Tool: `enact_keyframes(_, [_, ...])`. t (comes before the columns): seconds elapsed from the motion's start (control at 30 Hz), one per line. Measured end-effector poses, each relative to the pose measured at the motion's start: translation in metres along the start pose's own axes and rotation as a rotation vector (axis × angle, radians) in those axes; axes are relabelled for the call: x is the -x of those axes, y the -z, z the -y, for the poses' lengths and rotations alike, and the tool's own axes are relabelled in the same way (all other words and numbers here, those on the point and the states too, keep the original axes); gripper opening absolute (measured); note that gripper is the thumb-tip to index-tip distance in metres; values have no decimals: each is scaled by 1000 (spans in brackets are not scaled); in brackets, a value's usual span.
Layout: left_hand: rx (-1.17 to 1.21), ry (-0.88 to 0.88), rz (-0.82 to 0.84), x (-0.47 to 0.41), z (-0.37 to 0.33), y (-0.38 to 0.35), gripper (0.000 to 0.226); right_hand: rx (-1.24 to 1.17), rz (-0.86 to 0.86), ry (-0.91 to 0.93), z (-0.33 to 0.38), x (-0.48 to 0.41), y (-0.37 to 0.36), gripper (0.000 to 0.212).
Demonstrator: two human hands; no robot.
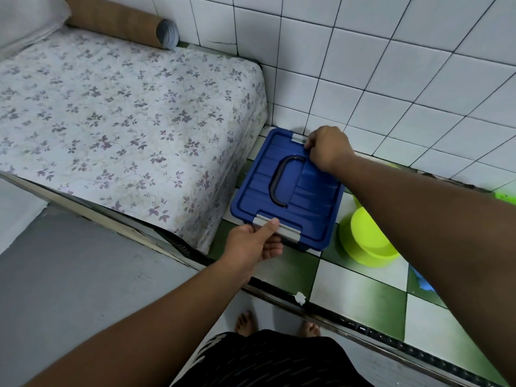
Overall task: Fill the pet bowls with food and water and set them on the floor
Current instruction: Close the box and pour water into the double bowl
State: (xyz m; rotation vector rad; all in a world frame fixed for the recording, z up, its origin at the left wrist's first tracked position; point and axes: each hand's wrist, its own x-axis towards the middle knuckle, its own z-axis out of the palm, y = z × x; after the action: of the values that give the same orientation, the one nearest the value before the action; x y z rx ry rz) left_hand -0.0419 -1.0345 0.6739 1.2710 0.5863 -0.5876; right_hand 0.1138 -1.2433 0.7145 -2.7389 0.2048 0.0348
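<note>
Nearest, the left hand (pixel 257 241) is clamped on the near latch (pixel 279 228) of a blue box (pixel 290 188), thumb on top and fingers curled beneath. The box, lid closed, is set on the tiled floor (pixel 360 291) between a mattress (pixel 125 121) and stacked green bowls (pixel 368 238), which lie just beside it. Farther back, the right hand (pixel 326 149) is curled over the far latch (pixel 298 138) by the wall (pixel 391 65). If one latch is freed first, the lid could be jerked and the box knocked into the bowls.

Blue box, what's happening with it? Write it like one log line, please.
box: closed | left hand: grips near latch | right hand: grips far latch | bowls: green, beside box
</note>
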Motion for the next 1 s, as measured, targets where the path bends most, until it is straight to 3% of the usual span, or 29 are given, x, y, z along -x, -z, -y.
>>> enact_keyframes(0.17, [-340,14,45,-4,-15,11,49,72,26,34,1,9,-2,33])
enact_keyframes(0.47, [-422,17,22,3,-21,5,53,204,154,122,-1,25,-4,49])
enact_keyframes(0.57, [-682,87,47,3,-32,7,66,183,203,112,0,27,-3,54])
enact_keyframes(0.7, [-1106,155,200,10,-68,7,68,117,148,98,-2,32,3,41])
enact_keyframes(1.0, [-1213,-628,109,-5,-118,-32,26,38,19,47,-9,55,16,42])
